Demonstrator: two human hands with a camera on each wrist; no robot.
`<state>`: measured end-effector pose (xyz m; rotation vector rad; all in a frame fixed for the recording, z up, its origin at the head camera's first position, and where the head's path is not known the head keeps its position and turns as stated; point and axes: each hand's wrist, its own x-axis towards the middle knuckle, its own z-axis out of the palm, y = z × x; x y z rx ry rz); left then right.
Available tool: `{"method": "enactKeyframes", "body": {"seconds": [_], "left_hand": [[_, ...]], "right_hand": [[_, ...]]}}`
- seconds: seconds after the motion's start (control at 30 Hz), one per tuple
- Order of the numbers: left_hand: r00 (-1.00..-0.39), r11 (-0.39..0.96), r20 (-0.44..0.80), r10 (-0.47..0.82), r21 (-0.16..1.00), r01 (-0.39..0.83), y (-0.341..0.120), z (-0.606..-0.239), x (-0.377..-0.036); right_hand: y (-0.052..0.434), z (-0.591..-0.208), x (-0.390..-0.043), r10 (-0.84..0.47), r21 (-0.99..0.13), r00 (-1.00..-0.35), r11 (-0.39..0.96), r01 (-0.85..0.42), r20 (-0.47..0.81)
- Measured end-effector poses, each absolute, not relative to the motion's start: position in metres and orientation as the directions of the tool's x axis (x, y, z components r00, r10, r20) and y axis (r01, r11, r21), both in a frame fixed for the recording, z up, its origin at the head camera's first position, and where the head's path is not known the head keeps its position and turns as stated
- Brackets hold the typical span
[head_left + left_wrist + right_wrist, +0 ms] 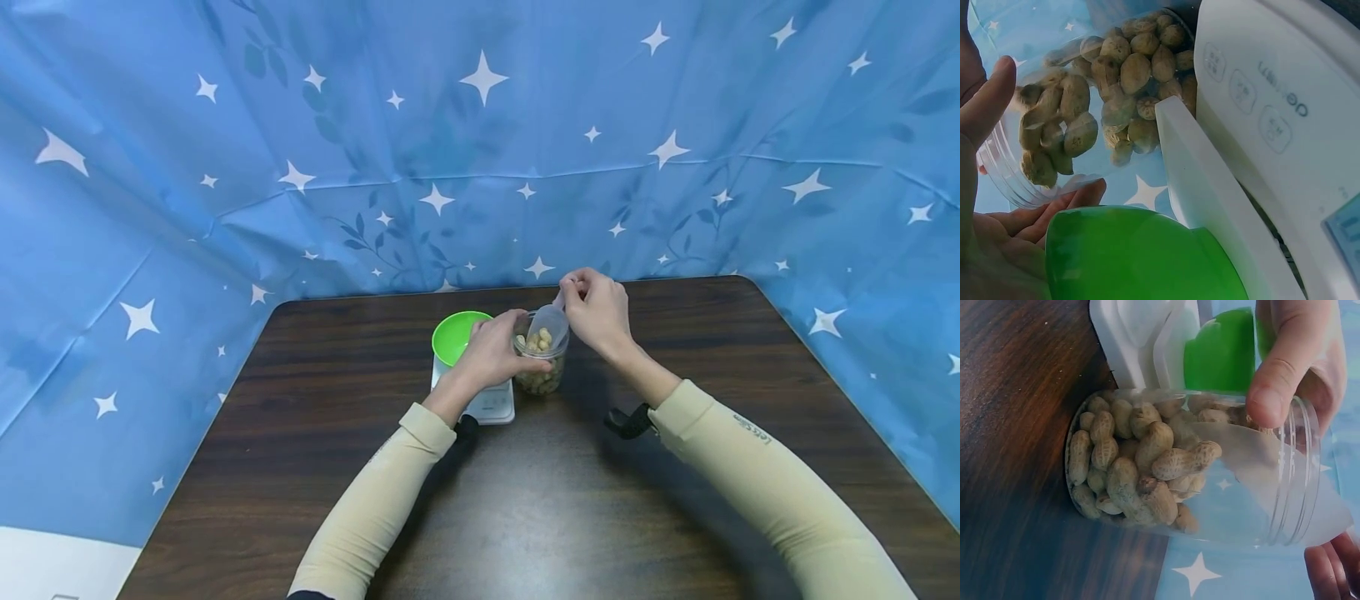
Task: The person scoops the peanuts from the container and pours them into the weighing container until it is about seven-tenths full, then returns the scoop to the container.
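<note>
My left hand wraps the jar at its side, thumb against the rim, holding it steady on the table. My right hand pinches the handle of a clear scoop whose bowl sits in the jar mouth with a few peanuts in it.

Progress, as I judge it: scooping is under way, one load is lifted or being lifted, and nothing has reached the green bowl. In the head view I see no peanuts in that bowl; its inside is only partly visible. The bowl stands on a white scale, just left of the jar and close against it. The transfer to the bowl remains, and the scale display cannot be read.

Condition of the jar: clear plastic, threaded neck, lid off, upright, roughly half full. The peanuts are in-shell, tan, dry, with no visible breakage. The right wrist view shows the jar base flat on the dark wood, beside the scale's corner.
</note>
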<state>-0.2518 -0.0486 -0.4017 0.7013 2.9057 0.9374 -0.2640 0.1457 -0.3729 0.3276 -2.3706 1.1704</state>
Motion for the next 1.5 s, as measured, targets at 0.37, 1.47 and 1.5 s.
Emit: {"method": "enactKeyframes", "body": {"seconds": [0.37, 1.47, 1.5], "left_hand": [[-0.901, 0.727, 0.128, 0.415, 0.548, 0.413, -0.048, -0.403, -0.253], [-0.891, 0.716, 0.152, 0.427, 0.545, 0.436, -0.05, -0.403, -0.255], [-0.89, 0.714, 0.154, 0.429, 0.546, 0.438, -0.05, -0.403, -0.255]], "right_hand": [[0.141, -0.374, -0.266, -0.02, -0.564, -0.767, 0.665, -0.489, 0.642], [0.148, -0.37, -0.271, -0.014, -0.741, -0.897, 0.558, -0.373, 0.441], [0.147, -0.371, -0.271, -0.024, -0.736, -0.9, 0.566, -0.371, 0.435]]}}
